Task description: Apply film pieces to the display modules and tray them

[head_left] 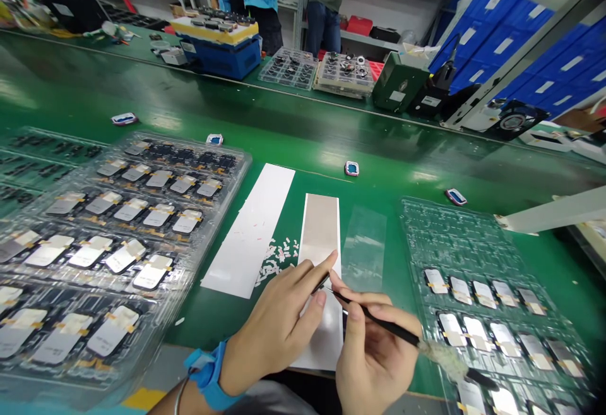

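Note:
My left hand (288,314), with a blue strap (211,371) at its wrist, is closed around a small dark part (320,281). The fingers hide most of that part. My right hand (379,345) grips a slim black hand tool (388,325) with a pale wrapped section near its rear end. The tool's front end meets the dark part between the two hands; its exact tip is hard to make out. Beneath the hands lies a white-edged strip with a beige face (322,225).
Trays of display-like parts stand left (199,263) and right (407,238). A white sheet (250,232), paper scraps (281,251) and a clear film (364,244) lie between. Several small blue-centred pieces (351,168) sit farther back. Two people stand beyond the bench.

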### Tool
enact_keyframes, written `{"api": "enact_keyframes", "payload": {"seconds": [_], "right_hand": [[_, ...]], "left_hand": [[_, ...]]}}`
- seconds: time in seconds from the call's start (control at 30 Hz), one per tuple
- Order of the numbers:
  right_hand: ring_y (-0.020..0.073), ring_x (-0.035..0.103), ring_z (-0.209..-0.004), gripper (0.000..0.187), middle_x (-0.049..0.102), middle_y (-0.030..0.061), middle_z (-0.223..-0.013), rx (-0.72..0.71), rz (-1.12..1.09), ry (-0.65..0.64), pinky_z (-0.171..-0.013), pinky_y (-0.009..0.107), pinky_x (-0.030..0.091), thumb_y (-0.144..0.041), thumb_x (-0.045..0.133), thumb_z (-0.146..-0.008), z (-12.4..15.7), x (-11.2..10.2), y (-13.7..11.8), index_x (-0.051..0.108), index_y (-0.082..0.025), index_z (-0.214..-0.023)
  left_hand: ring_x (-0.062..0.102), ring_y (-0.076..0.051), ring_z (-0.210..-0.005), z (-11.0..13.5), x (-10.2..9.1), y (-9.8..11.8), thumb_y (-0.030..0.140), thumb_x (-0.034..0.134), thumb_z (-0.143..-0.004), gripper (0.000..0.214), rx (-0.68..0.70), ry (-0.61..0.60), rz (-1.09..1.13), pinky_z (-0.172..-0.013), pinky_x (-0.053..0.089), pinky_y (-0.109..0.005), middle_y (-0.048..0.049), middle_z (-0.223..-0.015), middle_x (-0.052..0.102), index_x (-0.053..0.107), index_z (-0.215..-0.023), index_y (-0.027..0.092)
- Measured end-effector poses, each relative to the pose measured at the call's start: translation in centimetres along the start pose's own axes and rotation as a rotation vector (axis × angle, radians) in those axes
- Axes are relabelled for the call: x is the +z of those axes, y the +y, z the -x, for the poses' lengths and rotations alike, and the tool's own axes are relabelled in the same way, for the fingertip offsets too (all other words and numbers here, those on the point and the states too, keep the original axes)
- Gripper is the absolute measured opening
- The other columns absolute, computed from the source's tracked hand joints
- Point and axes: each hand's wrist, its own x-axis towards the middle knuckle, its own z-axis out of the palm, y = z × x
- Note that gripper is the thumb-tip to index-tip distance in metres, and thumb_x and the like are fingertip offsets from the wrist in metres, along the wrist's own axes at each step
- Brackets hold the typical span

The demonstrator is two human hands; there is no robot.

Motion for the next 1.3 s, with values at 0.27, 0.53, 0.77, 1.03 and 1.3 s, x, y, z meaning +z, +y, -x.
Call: {"api": "enact_keyframes", "payload": {"seconds": [0.27,0.53,0.77,1.03,1.3], "right_hand": [[0.0144,0.073,-0.085,0.023,0.068,0.0014,-0.088,0.001,0.006,-0.008,-0.079,0.030,0.065,0.001,0.053,-0.089,0.06,-0.05,0.19,0.050,-0.020,-0.099],[0.0136,0.073,-0.086,0.024,0.068,0.0013,-0.088,0.000,0.026,-0.005,-0.082,0.030,0.064,0.002,0.053,-0.089,0.28,-0.19,0.40,0.050,-0.020,-0.099],[0.0133,0.073,-0.085,0.023,0.068,0.0011,-0.089,-0.025,0.019,-0.003,-0.079,0.030,0.065,0.001,0.054,-0.089,0.09,-0.12,0.12,0.051,-0.019,-0.098],[0.0158,0.074,-0.088,0.026,0.070,0.0026,-0.090,-0.061,0.012,-0.038,-0.081,0.035,0.066,0.004,0.054,-0.088,0.17,-0.08,0.17,0.052,-0.019,-0.099],[0.0166,0.073,-0.092,0.026,0.070,0.0035,-0.091,-0.047,0.008,-0.048,-0.083,0.035,0.066,0.004,0.054,-0.088,0.32,-0.24,0.20,0.052,-0.019,-0.099]], "left_hand": [[0.061,-0.024,-0.103,0.05,-0.07,0.00,0.029,0.027,-0.106,0.050,-0.009,-0.013,0.005,-0.084,0.054,-0.039,-0.0094,-0.127,0.061,0.026,-0.156,0.029],[0.061,-0.023,-0.100,-0.05,-0.06,0.09,0.026,0.028,-0.105,0.050,-0.017,-0.026,0.001,-0.083,0.053,-0.039,-0.0090,-0.120,0.063,0.028,-0.155,0.028],[0.061,-0.023,-0.096,-0.07,0.01,-0.01,0.024,0.028,-0.105,0.051,-0.008,-0.016,-0.020,-0.082,0.054,-0.039,-0.0076,-0.112,0.064,0.026,-0.156,0.028],[0.059,-0.023,-0.101,0.06,0.06,0.01,0.027,0.027,-0.106,0.051,0.004,-0.021,-0.032,-0.086,0.053,-0.039,-0.0082,-0.113,0.063,0.022,-0.157,0.029],[0.059,-0.024,-0.099,0.17,-0.11,0.05,0.027,0.027,-0.105,0.052,0.007,-0.031,0.008,-0.084,0.052,-0.039,-0.0077,-0.108,0.062,0.022,-0.157,0.029]]}}
